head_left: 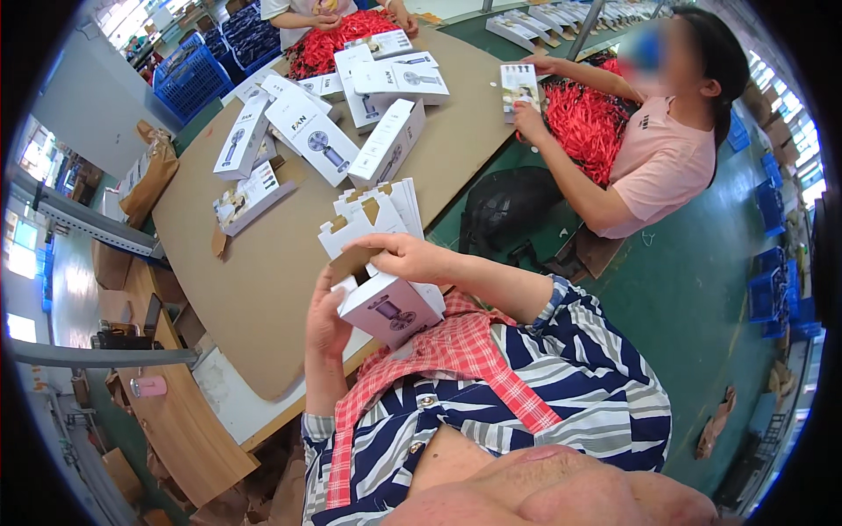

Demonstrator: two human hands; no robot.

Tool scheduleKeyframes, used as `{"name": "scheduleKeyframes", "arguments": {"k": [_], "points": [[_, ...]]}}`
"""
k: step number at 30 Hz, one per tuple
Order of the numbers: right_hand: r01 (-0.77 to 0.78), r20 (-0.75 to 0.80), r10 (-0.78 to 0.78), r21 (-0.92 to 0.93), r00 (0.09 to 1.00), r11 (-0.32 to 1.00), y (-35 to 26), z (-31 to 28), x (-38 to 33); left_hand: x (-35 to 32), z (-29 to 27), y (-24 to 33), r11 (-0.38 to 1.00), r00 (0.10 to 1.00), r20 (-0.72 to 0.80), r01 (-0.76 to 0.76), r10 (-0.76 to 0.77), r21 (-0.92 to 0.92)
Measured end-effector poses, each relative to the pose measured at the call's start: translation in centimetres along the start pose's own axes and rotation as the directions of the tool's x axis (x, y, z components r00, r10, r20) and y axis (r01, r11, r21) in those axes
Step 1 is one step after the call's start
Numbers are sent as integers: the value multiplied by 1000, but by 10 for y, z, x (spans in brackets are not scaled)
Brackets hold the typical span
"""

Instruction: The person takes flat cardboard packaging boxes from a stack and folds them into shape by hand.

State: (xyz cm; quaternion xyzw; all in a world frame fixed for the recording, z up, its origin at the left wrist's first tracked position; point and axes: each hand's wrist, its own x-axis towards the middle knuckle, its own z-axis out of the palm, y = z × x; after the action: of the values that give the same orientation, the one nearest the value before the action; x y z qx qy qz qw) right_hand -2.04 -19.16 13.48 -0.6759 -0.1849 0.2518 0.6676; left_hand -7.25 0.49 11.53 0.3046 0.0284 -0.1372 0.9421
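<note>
1. Green floor (636, 324) workshop; brown-topped table (202, 206) in the middle, blue crate (189, 83) beyond its far side, wooden bench (189, 430) at lower left with a pink container (149, 386) on it.
2. Main item: white carton (390, 311), fan picture facing up toward the wearer. It's tilted, at the near table edge, right in front of the checked apron (447, 342). Brown-lined end flap stands up, end open. Contents: can't tell.
3. Left hand (329, 320): grasping the carton's left end, fingers up by the flaps.
4. Right hand (408, 257): arched over the open end, fingers on the brown flap, thumb near the opening. Gripping the flap; how firmly, can't tell.
5. Just beyond the hands: stack of flaps-out cartons (408, 206), partly hidden.
6. Further up the table: heap of fan boxes (311, 136), lying at mixed angles, some overlapping.
7. Right side: co-worker in a pink top (671, 158), both hands on a printed box (519, 92), red stringy material (579, 131) beside. Black bag (509, 206) sits below.
</note>
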Motion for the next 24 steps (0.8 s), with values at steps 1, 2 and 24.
{"name": "scheduleKeyframes", "arguments": {"k": [1, 2, 24], "points": [[139, 49, -136, -69, 990, 988, -2, -2, -1, 1, -7, -5, 988, 996, -79, 43, -32, 151], [184, 104, -177, -64, 979, 981, -2, -4, -1, 2, -17, -5, 985, 997, -80, 5, 9, 173], [400, 422, -141, -623, 895, 672, -38, -24, 13, 8, -17, 10, 798, 914, -33, -336, 405, 501]]}}
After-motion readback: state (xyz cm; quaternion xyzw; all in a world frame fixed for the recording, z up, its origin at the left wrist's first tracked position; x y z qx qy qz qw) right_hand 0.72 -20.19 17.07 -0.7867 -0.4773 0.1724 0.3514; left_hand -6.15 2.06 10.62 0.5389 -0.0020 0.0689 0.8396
